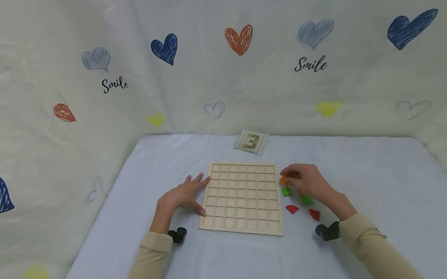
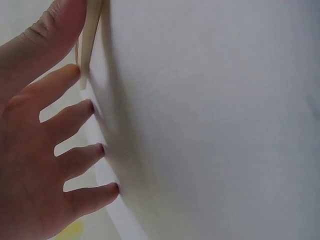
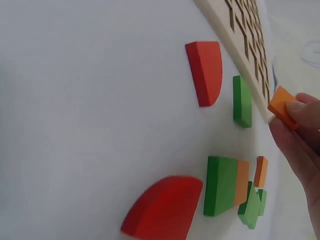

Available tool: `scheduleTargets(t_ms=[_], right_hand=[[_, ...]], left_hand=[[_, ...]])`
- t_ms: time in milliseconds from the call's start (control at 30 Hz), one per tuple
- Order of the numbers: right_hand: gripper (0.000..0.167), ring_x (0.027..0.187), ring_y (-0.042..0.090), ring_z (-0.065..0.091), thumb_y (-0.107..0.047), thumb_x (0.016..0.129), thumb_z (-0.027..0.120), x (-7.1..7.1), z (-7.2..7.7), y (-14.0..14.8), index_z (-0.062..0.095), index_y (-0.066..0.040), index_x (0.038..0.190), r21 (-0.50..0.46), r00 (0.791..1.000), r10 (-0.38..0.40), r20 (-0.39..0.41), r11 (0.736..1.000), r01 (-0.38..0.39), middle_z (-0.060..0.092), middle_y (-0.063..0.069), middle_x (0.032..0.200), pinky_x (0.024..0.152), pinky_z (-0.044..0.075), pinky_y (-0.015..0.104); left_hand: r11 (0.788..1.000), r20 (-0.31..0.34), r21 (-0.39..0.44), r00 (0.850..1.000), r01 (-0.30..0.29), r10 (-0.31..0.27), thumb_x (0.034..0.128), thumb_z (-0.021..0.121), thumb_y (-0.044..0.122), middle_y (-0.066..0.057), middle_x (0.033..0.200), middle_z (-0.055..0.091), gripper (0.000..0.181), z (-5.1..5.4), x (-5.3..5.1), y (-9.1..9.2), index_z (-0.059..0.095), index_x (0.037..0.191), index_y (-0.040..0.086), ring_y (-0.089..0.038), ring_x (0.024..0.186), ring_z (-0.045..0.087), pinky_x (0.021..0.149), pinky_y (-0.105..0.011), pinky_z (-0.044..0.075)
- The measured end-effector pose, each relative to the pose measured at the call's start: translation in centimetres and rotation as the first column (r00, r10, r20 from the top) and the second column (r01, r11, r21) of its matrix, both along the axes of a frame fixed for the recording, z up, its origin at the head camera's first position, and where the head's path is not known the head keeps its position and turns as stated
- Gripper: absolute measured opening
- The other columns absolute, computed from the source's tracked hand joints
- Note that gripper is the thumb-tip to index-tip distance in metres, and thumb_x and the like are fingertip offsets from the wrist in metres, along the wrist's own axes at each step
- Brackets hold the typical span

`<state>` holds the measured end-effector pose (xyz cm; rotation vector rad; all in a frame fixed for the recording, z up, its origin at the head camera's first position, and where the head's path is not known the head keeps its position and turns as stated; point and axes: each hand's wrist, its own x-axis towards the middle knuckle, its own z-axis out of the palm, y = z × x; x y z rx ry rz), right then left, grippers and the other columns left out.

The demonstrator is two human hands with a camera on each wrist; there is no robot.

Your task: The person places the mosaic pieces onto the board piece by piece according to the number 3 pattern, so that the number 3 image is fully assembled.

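Note:
A wooden grid board (image 1: 245, 198) lies flat with its cells bare. The left hand (image 1: 184, 195) spreads its fingers at the board's left edge, thumb and index fingertip touching it; the left wrist view shows the thumb and spread fingers (image 2: 50, 120) beside the board's edge (image 2: 90, 40). Near the upper right corner, the right hand (image 1: 306, 180) pinches an orange piece (image 1: 284, 180), seen in the right wrist view as an orange block (image 3: 283, 106) between thumb and fingers (image 3: 300, 135). Below it lie a green piece (image 1: 286, 192) and two red pieces (image 1: 292, 209).
A pattern card (image 1: 251, 142) with an orange and green figure lies behind the board. In the right wrist view, several green blocks (image 3: 220, 186), another orange block (image 3: 261, 171) and a red rounded block (image 3: 165, 210) lie on the white cloth. A heart-printed sheet (image 1: 197, 81) hangs behind.

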<state>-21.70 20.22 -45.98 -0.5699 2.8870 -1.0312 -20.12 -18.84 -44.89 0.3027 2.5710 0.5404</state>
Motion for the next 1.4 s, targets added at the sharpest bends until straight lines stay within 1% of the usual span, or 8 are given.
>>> scheduleTargets(t_ms=[200, 533, 700, 833, 933, 1033, 1133, 1400], right_hand=[[0.025, 0.104, 0.032, 0.069, -0.008, 0.093, 0.073, -0.3, 0.7, -0.8, 0.075, -0.003, 0.117, -0.028, 0.997, -0.039, 0.072, 0.999, 0.041, 0.076, 0.012, 0.109, 0.096, 0.055, 0.052], [0.037, 0.107, 0.032, 0.069, -0.013, 0.093, 0.074, -0.7, 0.2, -2.9, 0.070, 0.002, 0.127, -0.077, 0.990, -0.008, 0.141, 0.997, 0.019, 0.074, 0.017, 0.118, 0.096, 0.055, 0.050], [0.035, 0.103, 0.031, 0.068, -0.015, 0.092, 0.075, -0.9, 0.7, -4.1, 0.073, 0.000, 0.124, -0.079, 0.990, -0.034, 0.134, 0.996, 0.045, 0.076, 0.016, 0.114, 0.091, 0.055, 0.046], [0.035, 0.098, 0.029, 0.070, -0.015, 0.090, 0.077, -1.4, 0.6, -5.8, 0.074, 0.001, 0.121, -0.094, 0.993, -0.020, 0.119, 0.995, 0.031, 0.077, 0.016, 0.111, 0.086, 0.056, 0.042], [0.034, 0.096, 0.025, 0.071, -0.016, 0.090, 0.079, -2.1, 0.2, -7.8, 0.076, 0.000, 0.119, -0.097, 0.993, 0.012, 0.121, 0.995, -0.001, 0.077, 0.014, 0.111, 0.086, 0.058, 0.040], [0.031, 0.097, 0.022, 0.072, -0.017, 0.091, 0.078, -2.9, 0.0, -10.0, 0.077, -0.002, 0.118, -0.117, 0.990, 0.076, 0.118, 0.991, -0.062, 0.078, 0.012, 0.112, 0.088, 0.058, 0.039], [0.031, 0.097, 0.022, 0.072, -0.018, 0.091, 0.077, -3.4, 0.2, -11.5, 0.077, -0.002, 0.118, -0.136, 0.986, 0.125, 0.110, 0.985, -0.110, 0.077, 0.012, 0.113, 0.088, 0.058, 0.039], [0.029, 0.095, 0.024, 0.072, -0.017, 0.090, 0.078, -3.5, 0.6, -10.8, 0.077, 0.000, 0.114, -0.101, 0.992, 0.081, 0.096, 0.992, -0.071, 0.078, 0.013, 0.110, 0.086, 0.059, 0.040]], left_hand=[[1.000, -0.002, 0.006, 1.000, 0.012, -0.012, 0.0728, 0.094, 0.029, -0.005, 0.174, 0.013, 0.113, 0.4, -0.3, 0.1, 0.028, 0.164, 0.023, -0.039, 0.160, 0.002, 0.122, -0.067, 0.022], [1.000, 0.004, -0.005, 1.000, 0.004, -0.004, 0.0722, 0.095, 0.026, -0.005, 0.174, 0.014, 0.112, 0.4, -0.2, 0.7, 0.030, 0.164, 0.022, -0.039, 0.160, 0.004, 0.121, -0.067, 0.023], [1.000, 0.001, -0.010, 1.000, -0.008, 0.008, 0.0717, 0.095, 0.025, -0.005, 0.174, 0.015, 0.112, 0.5, -0.3, 1.2, 0.030, 0.164, 0.022, -0.038, 0.160, 0.004, 0.121, -0.067, 0.023], [1.000, 0.004, -0.008, 1.000, -0.021, 0.021, 0.0706, 0.096, 0.026, -0.004, 0.174, 0.014, 0.114, 0.4, -0.2, 0.8, 0.030, 0.164, 0.024, -0.038, 0.160, 0.003, 0.120, -0.069, 0.023], [0.999, -0.001, -0.011, 0.999, -0.037, 0.037, 0.0701, 0.096, 0.026, -0.005, 0.174, 0.014, 0.115, 0.2, 0.1, -0.2, 0.029, 0.164, 0.024, -0.039, 0.160, 0.002, 0.120, -0.070, 0.022], [0.998, -0.018, -0.022, 0.998, -0.057, 0.056, 0.0697, 0.096, 0.025, -0.007, 0.173, 0.015, 0.115, 0.2, 0.5, -1.5, 0.030, 0.164, 0.022, -0.041, 0.160, 0.003, 0.119, -0.071, 0.023], [0.997, -0.025, -0.014, 0.997, -0.071, 0.070, 0.0691, 0.096, 0.022, -0.009, 0.173, 0.016, 0.115, 0.5, 0.6, -2.0, 0.031, 0.164, 0.020, -0.042, 0.159, 0.003, 0.119, -0.072, 0.022], [1.000, -0.024, 0.011, 0.999, -0.027, 0.027, 0.0688, 0.096, 0.027, -0.007, 0.173, 0.017, 0.114, 0.1, 0.0, 0.2, 0.033, 0.163, 0.022, -0.040, 0.160, 0.005, 0.119, -0.071, 0.023]])
